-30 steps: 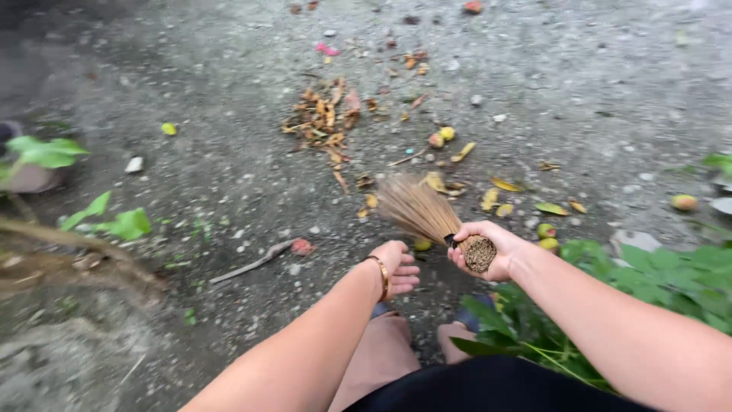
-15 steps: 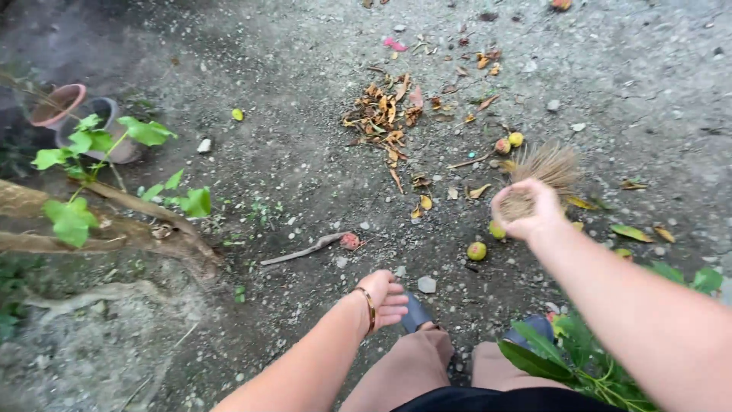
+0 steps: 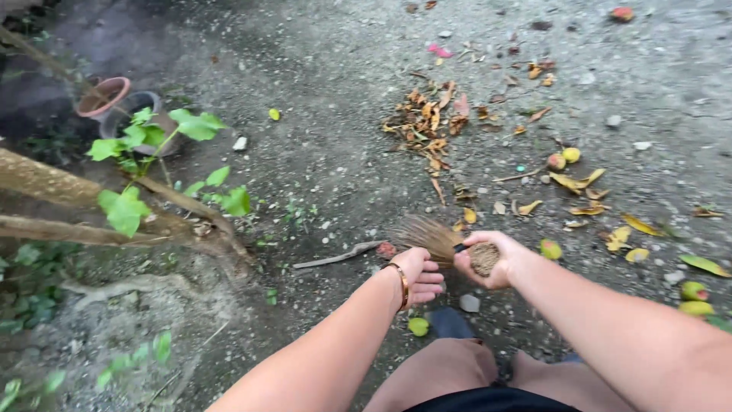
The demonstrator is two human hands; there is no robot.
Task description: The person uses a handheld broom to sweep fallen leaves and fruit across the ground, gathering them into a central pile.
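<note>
My right hand [image 3: 496, 261] grips the bound end of a short stick broom [image 3: 436, 237], whose brown bristles fan out to the left and touch the ground. My left hand [image 3: 421, 276] hangs just left of it with fingers curled, holding nothing, a gold bangle on the wrist. The bristle tips lie beside a thin fallen stick [image 3: 339, 255] and a reddish scrap [image 3: 386, 249]. A pile of dry brown leaves [image 3: 428, 130] lies farther ahead on the gravelly ground.
Yellow leaves [image 3: 581, 183] and small round fruits [image 3: 550, 249] are scattered to the right. Two flower pots [image 3: 122, 103], a leafy plant [image 3: 152, 137] and thick roots [image 3: 114, 229] are at the left. My legs and a dark sandal [image 3: 450, 324] are below.
The broom swung from the far right back toward the left and closer to my feet. The view shifted left, and my left hand moved closer to the broom.
</note>
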